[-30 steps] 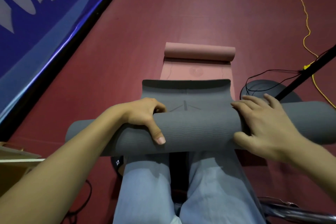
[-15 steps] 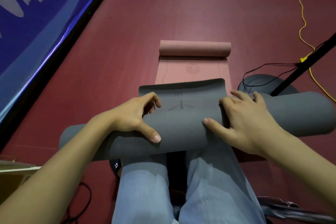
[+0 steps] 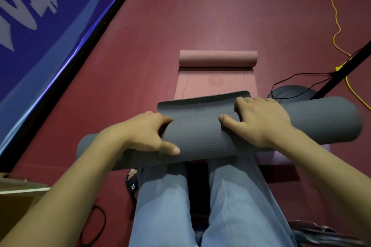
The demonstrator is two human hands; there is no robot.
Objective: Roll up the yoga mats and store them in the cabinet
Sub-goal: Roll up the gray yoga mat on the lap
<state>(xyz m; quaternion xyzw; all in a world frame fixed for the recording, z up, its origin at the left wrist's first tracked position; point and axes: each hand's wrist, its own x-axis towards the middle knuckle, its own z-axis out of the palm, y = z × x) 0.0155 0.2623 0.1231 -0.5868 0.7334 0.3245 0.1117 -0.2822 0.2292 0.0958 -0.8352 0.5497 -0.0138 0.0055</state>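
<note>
While we sit with the grey yoga mat (image 3: 200,136) across our knees at the centre of the frame, we are on the rolling step, and it looks almost done. Only a short flap of grey lies flat beyond the roll. Our left hand (image 3: 146,132) wraps the roll from the near side, thumb along the front and fingers curled over the top. Our right hand (image 3: 259,122) clamps over it too, thumb pointing toward the middle. Next, we judge, comes one more turn to take in that flap, keeping both ends level so the roll does not cone. It is a thick, ribbed tube, wider than our lap. Beyond it, in the upper middle, the pink yoga mat (image 3: 216,84) waits on the red floor (image 3: 200,16), only part rolled at its far end.
</note>
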